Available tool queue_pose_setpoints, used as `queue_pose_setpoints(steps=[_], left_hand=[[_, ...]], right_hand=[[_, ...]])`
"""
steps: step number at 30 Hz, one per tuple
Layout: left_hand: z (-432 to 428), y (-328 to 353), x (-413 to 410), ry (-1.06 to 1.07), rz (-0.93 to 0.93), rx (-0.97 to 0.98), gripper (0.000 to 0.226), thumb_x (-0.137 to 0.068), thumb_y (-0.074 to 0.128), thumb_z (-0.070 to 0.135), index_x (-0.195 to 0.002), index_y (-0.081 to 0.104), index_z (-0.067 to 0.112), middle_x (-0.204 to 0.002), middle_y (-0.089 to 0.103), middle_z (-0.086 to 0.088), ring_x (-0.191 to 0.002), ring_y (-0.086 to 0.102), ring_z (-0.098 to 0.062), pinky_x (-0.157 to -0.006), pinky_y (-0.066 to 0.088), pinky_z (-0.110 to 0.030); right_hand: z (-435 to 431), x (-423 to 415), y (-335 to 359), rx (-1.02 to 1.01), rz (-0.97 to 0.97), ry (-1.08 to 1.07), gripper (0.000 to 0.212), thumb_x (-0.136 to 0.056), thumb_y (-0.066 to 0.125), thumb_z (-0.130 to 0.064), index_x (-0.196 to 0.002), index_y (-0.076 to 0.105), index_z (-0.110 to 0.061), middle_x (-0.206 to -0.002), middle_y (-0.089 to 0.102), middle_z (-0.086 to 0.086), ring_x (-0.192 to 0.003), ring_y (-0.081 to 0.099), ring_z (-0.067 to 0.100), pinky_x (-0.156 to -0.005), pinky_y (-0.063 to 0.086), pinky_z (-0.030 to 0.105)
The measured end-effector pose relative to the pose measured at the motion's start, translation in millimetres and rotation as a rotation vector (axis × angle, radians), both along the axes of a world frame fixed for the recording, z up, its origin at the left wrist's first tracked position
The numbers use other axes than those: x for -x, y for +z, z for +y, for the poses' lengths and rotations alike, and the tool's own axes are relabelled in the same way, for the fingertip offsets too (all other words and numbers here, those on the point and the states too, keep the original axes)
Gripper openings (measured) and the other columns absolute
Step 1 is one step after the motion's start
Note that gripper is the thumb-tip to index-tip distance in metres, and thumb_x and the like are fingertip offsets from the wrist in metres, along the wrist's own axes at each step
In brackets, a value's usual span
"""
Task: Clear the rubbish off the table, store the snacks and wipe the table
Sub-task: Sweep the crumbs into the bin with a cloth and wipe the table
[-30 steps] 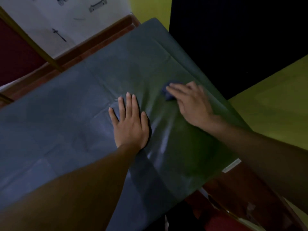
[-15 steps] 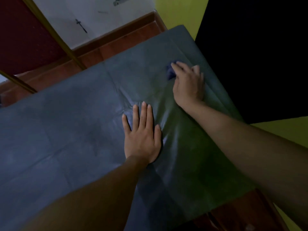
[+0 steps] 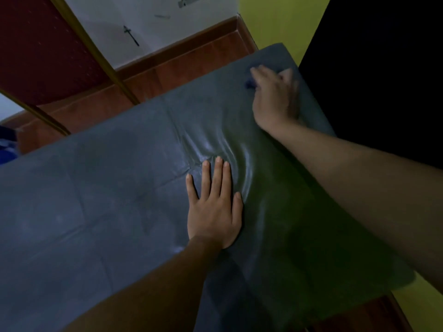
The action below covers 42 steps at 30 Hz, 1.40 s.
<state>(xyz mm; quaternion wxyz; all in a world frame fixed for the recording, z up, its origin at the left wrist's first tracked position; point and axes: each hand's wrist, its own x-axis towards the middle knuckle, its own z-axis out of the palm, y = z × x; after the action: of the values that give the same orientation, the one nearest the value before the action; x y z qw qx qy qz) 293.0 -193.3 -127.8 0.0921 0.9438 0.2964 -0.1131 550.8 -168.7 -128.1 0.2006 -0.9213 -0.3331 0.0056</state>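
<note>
- Right hand (image 3: 275,99) has slid farther up since a moment ago and now sits near the far corner of the grey tablecloth (image 3: 96,200), upper right of the frame.
- Its fingers, blurred, look stretched flat over a dark blue cloth (image 3: 249,84), pressing it down rather than curling round it.
- Left hand (image 3: 214,209) lies palm-down at centre, fingers straight, pressing the tablecloth.
- Ripples bunch just above the left fingertips.
- Red chair (image 3: 40,44) with a gold frame stands upper left.
</note>
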Motion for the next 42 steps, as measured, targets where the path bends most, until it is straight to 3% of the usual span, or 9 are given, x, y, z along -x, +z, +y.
queue_pose_setpoints(steps=[2, 4, 9, 16, 25, 33, 37, 42], left_hand=[[0.0, 0.2, -0.5, -0.002, -0.001, 0.001, 0.066, -0.102, 0.014, 0.046, -0.158, -0.002, 0.015, -0.165, -0.009, -0.002, -0.151, -0.017, -0.023, -0.12, -0.003, -0.059], [0.0, 0.7, -0.8, -0.001, 0.0, 0.001, 0.066, -0.102, 0.014, 0.046, -0.158, -0.001, 0.015, -0.165, -0.008, -0.002, -0.151, -0.016, -0.023, -0.12, -0.002, -0.059], [0.8, -0.3, -1.5, -0.006, 0.008, -0.014, 0.066, -0.102, 0.013, 0.047, -0.158, -0.001, 0.015, -0.165, -0.008, -0.003, -0.151, -0.016, -0.023, -0.12, -0.002, -0.058], [1.4, -2.6, 0.2, 0.006, 0.002, -0.019, 0.066, -0.102, 0.012, 0.048, -0.158, -0.002, 0.015, -0.165, -0.009, -0.002, -0.151, -0.017, -0.022, -0.12, -0.003, -0.058], [0.0, -8.8, 1.0, 0.022, -0.036, -0.056, 0.067, -0.101, 0.011, 0.048, -0.158, -0.001, 0.017, -0.166, -0.007, 0.0, -0.152, -0.013, -0.02, -0.12, -0.005, -0.056], [-4.5, -8.8, 2.1, 0.042, -0.09, -0.06, 0.067, -0.1, 0.009, 0.049, -0.158, 0.002, 0.018, -0.166, -0.002, 0.001, -0.152, -0.007, -0.02, -0.121, -0.003, -0.055], [-6.4, -5.9, 2.3, 0.028, -0.073, -0.06, 0.067, -0.1, 0.01, 0.049, -0.158, 0.007, 0.017, -0.166, 0.004, -0.001, -0.153, -0.001, -0.024, -0.12, 0.001, -0.058], [-9.9, 6.0, 8.1, 0.004, -0.015, -0.008, 0.067, -0.101, 0.011, 0.051, -0.158, 0.001, 0.018, -0.166, -0.002, -0.002, -0.152, -0.007, -0.027, -0.12, 0.003, -0.057]], right_hand=[[-7.2, 7.8, -5.0, 0.033, -0.053, 0.329, 0.046, -0.096, 0.043, -0.017, -0.139, 0.058, -0.029, -0.146, 0.054, -0.011, -0.108, 0.049, 0.03, -0.093, 0.04, 0.045], [-7.5, -9.1, -8.0, 0.06, -0.06, 0.441, 0.049, -0.096, 0.045, -0.017, -0.142, 0.056, -0.029, -0.148, 0.052, -0.011, -0.108, 0.049, 0.031, -0.094, 0.037, 0.044], [11.7, -49.3, -7.9, 0.096, 0.009, -0.089, 0.049, -0.1, 0.042, -0.017, -0.146, 0.047, -0.033, -0.151, 0.046, -0.011, -0.125, 0.043, 0.032, -0.1, 0.033, 0.043], [-44.4, 0.3, -9.7, -0.036, 0.02, 0.212, 0.05, -0.093, 0.048, -0.017, -0.141, 0.058, -0.026, -0.145, 0.056, -0.007, -0.11, 0.05, 0.032, -0.093, 0.042, 0.041], [-119.4, 61.2, -5.2, -0.004, 0.068, 0.162, 0.053, -0.093, 0.05, -0.012, -0.144, 0.055, -0.024, -0.147, 0.054, -0.005, -0.108, 0.049, 0.028, -0.095, 0.046, 0.044], [-188.2, 131.6, 2.0, 0.083, 0.062, 0.109, 0.053, -0.096, 0.053, -0.016, -0.148, 0.049, -0.026, -0.152, 0.048, -0.01, -0.108, 0.046, 0.023, -0.096, 0.042, 0.037], [-220.5, 163.9, 1.3, 0.08, 0.033, 0.117, 0.05, -0.097, 0.053, -0.016, -0.146, 0.053, -0.024, -0.149, 0.051, -0.008, -0.103, 0.047, 0.023, -0.091, 0.048, 0.042], [-254.2, 201.3, 1.2, 0.073, 0.042, 0.124, 0.049, -0.096, 0.051, -0.017, -0.145, 0.054, -0.022, -0.148, 0.053, -0.006, -0.101, 0.046, 0.023, -0.088, 0.05, 0.044]])
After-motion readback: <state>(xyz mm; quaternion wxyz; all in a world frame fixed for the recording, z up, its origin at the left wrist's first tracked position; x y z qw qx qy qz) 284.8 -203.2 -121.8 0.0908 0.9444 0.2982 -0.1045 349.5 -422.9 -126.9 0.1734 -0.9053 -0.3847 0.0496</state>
